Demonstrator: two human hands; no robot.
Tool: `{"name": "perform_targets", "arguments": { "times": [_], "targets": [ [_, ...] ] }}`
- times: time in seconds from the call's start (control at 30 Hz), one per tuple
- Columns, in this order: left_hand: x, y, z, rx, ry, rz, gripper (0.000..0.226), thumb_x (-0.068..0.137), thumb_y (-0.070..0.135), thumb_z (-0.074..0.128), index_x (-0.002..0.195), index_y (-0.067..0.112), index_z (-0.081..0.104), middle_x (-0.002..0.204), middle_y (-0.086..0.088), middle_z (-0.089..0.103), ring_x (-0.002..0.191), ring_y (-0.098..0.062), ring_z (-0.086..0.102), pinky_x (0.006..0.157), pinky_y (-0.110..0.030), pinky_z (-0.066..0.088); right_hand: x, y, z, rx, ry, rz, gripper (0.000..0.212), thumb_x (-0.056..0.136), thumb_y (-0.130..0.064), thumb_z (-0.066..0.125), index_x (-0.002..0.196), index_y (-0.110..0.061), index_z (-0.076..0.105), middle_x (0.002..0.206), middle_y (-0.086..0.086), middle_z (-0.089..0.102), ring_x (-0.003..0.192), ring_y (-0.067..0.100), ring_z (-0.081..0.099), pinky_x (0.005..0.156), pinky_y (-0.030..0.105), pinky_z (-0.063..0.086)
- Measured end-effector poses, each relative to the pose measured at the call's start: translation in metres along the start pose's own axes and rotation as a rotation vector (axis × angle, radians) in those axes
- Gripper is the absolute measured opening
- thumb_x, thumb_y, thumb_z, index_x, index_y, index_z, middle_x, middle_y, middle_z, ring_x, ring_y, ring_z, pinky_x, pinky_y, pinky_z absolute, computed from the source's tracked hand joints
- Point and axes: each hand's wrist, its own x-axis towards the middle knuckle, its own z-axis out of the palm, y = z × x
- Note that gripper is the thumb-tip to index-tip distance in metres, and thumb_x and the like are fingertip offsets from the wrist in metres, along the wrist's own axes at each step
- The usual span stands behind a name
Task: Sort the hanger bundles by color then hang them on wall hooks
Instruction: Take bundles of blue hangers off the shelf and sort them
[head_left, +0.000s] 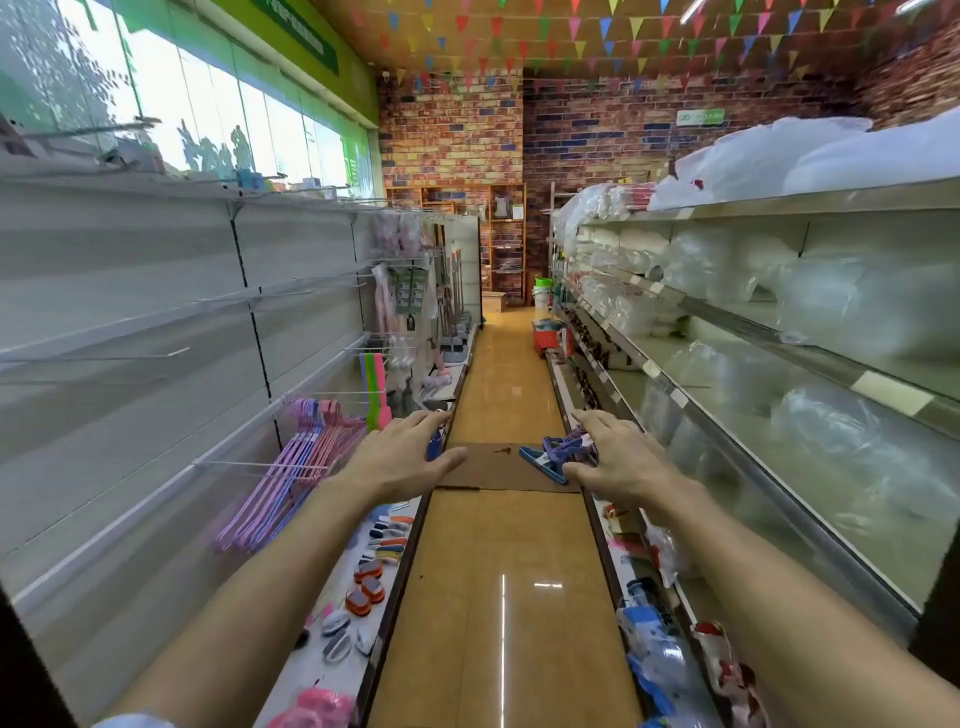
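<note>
Both arms out over the aisle, reaching toward loose hanger bundles.

Left hand (410, 454) spread, holding nothing; right hand (621, 457) curls onto tangled purple-and-blue plastic hanger bundle (558, 452) above brown cardboard sheet (493, 467), presumably lifting it for sorting. Pink-lilac hangers (296, 467) hang on white wall hook (234, 464) left.

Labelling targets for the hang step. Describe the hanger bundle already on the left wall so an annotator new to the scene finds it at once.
Start at the white slatted wall panel on the aisle's left. Low down, a thin wire hook sticks out, left of the left hand. The pink and purple hangers hang there in a slanting fan, the only hangers on that wall.
</note>
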Motion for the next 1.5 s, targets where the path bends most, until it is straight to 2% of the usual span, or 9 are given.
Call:
{"name": "perform_targets", "arguments": {
  "times": [0.5,0.8,1.2,1.5],
  "targets": [
    [0.204,-0.072,0.053,0.009,-0.058,0.135,0.073,0.091,0.071,0.037,0.153,0.034,0.025,0.157,0.006,0.036,0.138,-0.016,0.041,0.11,-0.041,0.039,0.198,0.023,0.05,-0.035,-0.021,0.065,0.08,0.09,-0.054,0.059,0.157,-0.032,0.019,0.158,-0.006,0.032,0.138,0.021,0.038,0.114,0.048,0.034],
    [0.319,-0.111,0.101,0.009,-0.098,0.149,0.075,0.09,0.075,0.034,0.153,0.036,0.024,0.158,0.005,0.033,0.14,-0.017,0.039,0.108,-0.041,0.04,0.32,0.055,0.083,-0.041,-0.028,0.092,0.078,0.091,-0.052,0.056,0.157,-0.031,0.02,0.16,-0.005,0.03,0.142,0.023,0.036,0.115,0.051,0.032],
    [0.54,-0.17,0.147,0.015,-0.088,0.135,0.072,0.089,0.076,0.034,0.15,0.039,0.028,0.156,0.008,0.037,0.138,-0.015,0.041,0.107,-0.041,0.042,0.564,0.132,0.118,-0.008,-0.041,0.109,0.078,0.093,-0.047,0.059,0.157,-0.029,0.019,0.161,-0.003,0.027,0.142,0.026,0.036,0.114,0.053,0.033],
    [0.678,-0.213,0.192,-0.004,-0.117,0.132,0.071,0.09,0.074,0.036,0.151,0.038,0.028,0.157,0.008,0.036,0.139,-0.015,0.04,0.109,-0.041,0.041,0.707,0.172,0.156,0.018,-0.049,0.128,0.075,0.094,-0.047,0.057,0.157,-0.029,0.02,0.16,-0.002,0.03,0.14,0.027,0.037,0.113,0.053,0.035]
  ]
}}
